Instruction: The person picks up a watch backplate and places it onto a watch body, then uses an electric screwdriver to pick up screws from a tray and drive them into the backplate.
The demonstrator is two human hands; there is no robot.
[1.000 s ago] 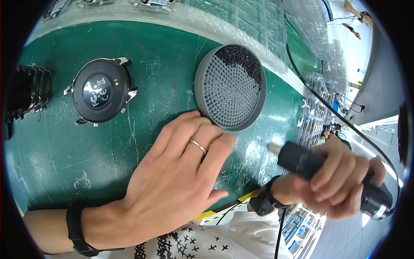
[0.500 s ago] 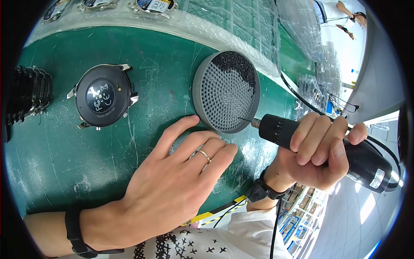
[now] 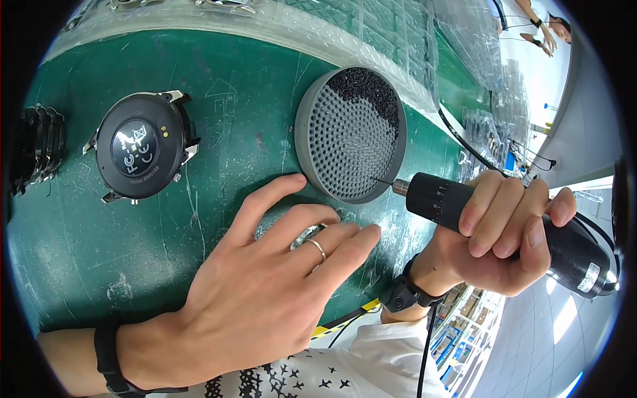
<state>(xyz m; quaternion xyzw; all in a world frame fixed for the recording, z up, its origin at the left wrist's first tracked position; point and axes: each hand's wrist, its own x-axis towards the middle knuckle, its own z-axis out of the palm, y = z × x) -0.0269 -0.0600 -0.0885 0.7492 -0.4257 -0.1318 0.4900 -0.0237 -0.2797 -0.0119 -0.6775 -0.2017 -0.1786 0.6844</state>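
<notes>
Fingers of right hand (image 3: 494, 249) curled tight round black cylindrical electric screwdriver (image 3: 434, 198), centre right; thin metal bit (image 3: 400, 187) held at lower-right edge of round grey dimpled tray (image 3: 303, 136), upper centre. Left hand (image 3: 265, 285) spread, index tip near tray; contact cannot be told. Tray could be tipped, small black screws (image 3: 373, 93) spilled, if bit is pressed hard. Black round watch body (image 3: 141, 147), left, separated from screwdriver by tray.
</notes>
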